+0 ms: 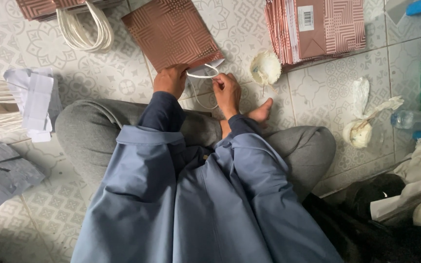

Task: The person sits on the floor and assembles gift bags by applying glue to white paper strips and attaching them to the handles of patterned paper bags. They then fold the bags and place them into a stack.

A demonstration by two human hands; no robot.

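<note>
Pale patterned tile floor [317, 83] — grey grout lines

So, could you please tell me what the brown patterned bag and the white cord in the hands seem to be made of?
The brown patterned flat bag looks like printed paper or thin card: sharp folds, matte surface, white inner flap. The thin white cord, near the left hand and pinched by the right hand, seems a soft twisted rope, possibly cotton or synthetic; it loops limply.
</note>
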